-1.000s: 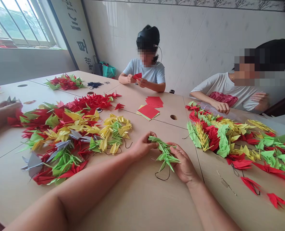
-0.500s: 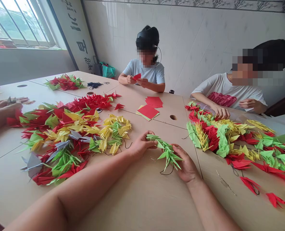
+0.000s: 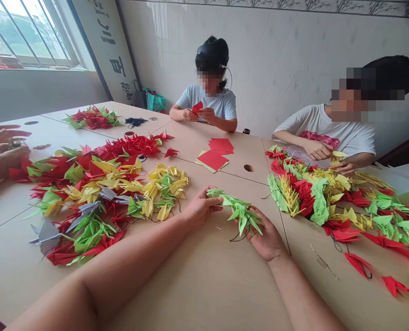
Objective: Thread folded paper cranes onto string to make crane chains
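Note:
A string of folded light green paper pieces (image 3: 240, 209) stretches between my two hands above the table. The left end of the string is pinched in my left hand (image 3: 202, 207), thumb on top. My right hand (image 3: 266, 234) is closed round the spread, pointed right end, its fingers partly behind the paper. A dark cord loop hangs below the green pieces near my right hand.
A large pile of folded paper (image 3: 97, 179) lies left, with more strings (image 3: 319, 195) at right. Red paper squares (image 3: 213, 160) lie ahead, near a table hole (image 3: 249, 168). Two people sit opposite; another person's hands (image 3: 4, 145) are at far left.
My left hand has shifted slightly left, and the green string is more stretched out. At right, the person's hands have moved together and now hold a yellow piece.

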A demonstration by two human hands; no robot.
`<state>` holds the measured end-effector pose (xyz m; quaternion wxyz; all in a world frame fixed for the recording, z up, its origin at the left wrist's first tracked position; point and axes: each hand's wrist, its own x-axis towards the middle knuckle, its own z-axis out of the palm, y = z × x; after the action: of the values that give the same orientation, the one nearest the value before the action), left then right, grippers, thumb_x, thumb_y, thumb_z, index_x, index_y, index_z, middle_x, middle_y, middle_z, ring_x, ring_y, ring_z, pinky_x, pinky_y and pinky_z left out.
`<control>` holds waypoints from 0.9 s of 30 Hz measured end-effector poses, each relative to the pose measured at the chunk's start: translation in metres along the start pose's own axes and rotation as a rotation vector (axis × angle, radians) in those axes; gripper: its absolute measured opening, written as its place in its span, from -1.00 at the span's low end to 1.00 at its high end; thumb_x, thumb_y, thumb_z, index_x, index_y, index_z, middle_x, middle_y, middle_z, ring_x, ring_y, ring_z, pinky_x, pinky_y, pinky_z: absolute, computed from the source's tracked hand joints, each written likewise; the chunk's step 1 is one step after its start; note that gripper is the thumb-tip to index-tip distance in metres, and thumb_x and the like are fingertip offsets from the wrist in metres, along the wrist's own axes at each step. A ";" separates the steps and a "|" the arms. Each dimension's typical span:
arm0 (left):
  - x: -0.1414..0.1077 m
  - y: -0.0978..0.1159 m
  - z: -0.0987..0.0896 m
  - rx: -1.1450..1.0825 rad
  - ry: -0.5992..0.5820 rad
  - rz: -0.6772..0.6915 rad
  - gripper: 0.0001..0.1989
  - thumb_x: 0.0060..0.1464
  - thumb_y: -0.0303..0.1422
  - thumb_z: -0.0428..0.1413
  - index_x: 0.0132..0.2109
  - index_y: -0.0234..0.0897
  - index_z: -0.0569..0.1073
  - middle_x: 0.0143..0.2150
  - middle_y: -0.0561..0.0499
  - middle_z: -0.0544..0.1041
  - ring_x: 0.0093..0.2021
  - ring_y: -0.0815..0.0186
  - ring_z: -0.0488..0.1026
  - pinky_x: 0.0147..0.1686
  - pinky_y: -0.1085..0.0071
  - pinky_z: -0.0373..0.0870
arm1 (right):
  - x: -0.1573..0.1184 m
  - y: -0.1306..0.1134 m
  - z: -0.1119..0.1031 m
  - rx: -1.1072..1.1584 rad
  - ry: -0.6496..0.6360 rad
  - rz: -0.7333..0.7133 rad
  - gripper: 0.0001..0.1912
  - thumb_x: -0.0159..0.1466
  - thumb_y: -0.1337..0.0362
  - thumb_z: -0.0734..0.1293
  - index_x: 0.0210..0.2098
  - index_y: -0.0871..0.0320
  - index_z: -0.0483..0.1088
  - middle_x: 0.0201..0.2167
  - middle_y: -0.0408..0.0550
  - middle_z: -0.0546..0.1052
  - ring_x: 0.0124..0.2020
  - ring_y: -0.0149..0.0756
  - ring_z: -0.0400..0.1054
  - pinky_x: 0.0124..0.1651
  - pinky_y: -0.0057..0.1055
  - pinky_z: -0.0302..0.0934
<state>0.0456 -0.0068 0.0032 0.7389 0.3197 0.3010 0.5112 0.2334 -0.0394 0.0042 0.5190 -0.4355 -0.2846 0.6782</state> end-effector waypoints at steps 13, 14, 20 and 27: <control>-0.006 0.000 0.004 0.205 -0.133 0.062 -0.71 -0.13 -0.41 0.27 -0.30 -0.26 0.29 -0.43 0.14 0.39 -0.41 0.47 0.37 -0.28 0.49 0.29 | -0.002 0.000 -0.006 0.030 -0.169 0.130 -0.86 0.06 0.25 0.45 -0.35 0.06 0.48 -0.40 -0.15 0.60 -0.34 -0.25 0.48 -0.31 -0.39 0.30; -0.005 0.000 0.004 0.175 -0.129 0.052 -0.70 -0.13 -0.42 0.27 -0.29 -0.25 0.29 -0.42 0.14 0.39 -0.39 0.47 0.37 -0.28 0.48 0.30 | -0.002 0.000 -0.006 0.034 -0.177 0.130 -0.86 0.06 0.26 0.44 -0.35 0.06 0.48 -0.39 -0.15 0.60 -0.33 -0.26 0.48 -0.29 -0.39 0.30; -0.003 -0.001 0.000 -0.010 -0.080 -0.024 -0.69 -0.12 -0.47 0.26 -0.26 -0.25 0.30 -0.37 0.11 0.41 -0.35 0.46 0.41 -0.23 0.46 0.36 | -0.003 -0.003 -0.006 0.042 -0.160 0.152 -0.85 0.07 0.27 0.40 -0.32 0.07 0.48 -0.39 -0.12 0.60 -0.30 -0.26 0.49 -0.21 -0.38 0.31; 0.002 0.000 -0.003 -0.133 -0.014 -0.082 -0.69 -0.14 -0.52 0.27 -0.26 -0.29 0.31 -0.34 0.07 0.43 -0.34 0.45 0.43 -0.23 0.47 0.38 | -0.005 -0.002 -0.004 -0.014 -0.189 0.124 -0.80 0.03 0.31 0.41 -0.31 0.08 0.47 -0.28 -0.10 0.59 -0.25 -0.21 0.47 -0.15 -0.30 0.30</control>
<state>0.0442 -0.0044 0.0014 0.7808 0.2610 0.2740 0.4972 0.2381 -0.0440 0.0052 0.4439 -0.3902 -0.3093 0.7450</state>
